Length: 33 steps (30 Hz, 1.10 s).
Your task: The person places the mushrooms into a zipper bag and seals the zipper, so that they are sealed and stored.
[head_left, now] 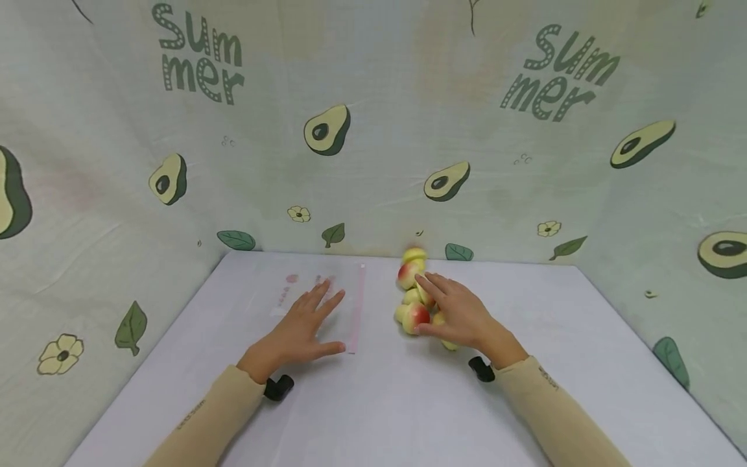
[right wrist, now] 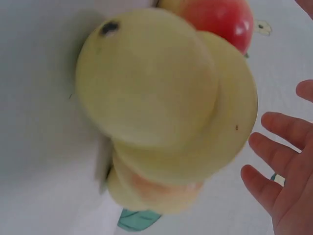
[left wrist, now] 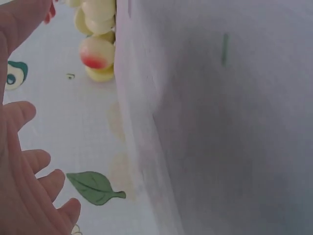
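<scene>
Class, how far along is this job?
Done: apparently only setting out; the clear plastic bag lies flat on the table, the peach-like fruits clustered to its right. In hand: nothing gripped; the left hand is spread over the bag, the right hand over the fruits. Left: probably most, since all visible fruits lie outside the bag.

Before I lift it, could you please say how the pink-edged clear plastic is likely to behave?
The pink-edged clear plastic will probably flop and feel light, as it looks thin and see-through. It may be awkward to pinch up, since it lies flat against the table. Its pink strip, running straight, could bend less.
</scene>
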{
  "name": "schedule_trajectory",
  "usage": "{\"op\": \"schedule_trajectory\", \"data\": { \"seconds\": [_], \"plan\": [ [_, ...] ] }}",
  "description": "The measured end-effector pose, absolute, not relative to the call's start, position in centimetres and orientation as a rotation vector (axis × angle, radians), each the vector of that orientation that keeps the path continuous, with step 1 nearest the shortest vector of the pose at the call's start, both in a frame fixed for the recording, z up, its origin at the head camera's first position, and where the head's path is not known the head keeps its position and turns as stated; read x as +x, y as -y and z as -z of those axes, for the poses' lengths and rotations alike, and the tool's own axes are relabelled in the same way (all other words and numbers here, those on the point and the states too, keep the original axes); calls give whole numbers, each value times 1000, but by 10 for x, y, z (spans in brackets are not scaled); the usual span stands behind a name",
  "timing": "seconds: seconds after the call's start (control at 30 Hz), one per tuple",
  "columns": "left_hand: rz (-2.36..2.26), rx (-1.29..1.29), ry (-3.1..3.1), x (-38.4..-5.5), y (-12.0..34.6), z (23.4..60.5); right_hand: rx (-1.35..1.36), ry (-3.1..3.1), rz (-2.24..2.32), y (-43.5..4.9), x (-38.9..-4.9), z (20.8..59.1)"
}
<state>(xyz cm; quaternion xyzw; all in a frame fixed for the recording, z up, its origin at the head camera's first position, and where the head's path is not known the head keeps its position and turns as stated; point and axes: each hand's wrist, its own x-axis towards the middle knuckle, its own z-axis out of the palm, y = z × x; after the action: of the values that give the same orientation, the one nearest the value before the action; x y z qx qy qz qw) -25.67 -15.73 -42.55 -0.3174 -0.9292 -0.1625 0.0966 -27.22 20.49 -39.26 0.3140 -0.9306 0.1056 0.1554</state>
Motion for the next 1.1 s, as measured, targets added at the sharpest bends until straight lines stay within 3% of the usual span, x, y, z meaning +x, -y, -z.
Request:
{"op": "schedule_trajectory", "data": {
  "seconds": [1.1],
  "plan": [
    [502,-783,3089,-299,135,417,912,2959,-482,-121,-310,393]
  ]
}}
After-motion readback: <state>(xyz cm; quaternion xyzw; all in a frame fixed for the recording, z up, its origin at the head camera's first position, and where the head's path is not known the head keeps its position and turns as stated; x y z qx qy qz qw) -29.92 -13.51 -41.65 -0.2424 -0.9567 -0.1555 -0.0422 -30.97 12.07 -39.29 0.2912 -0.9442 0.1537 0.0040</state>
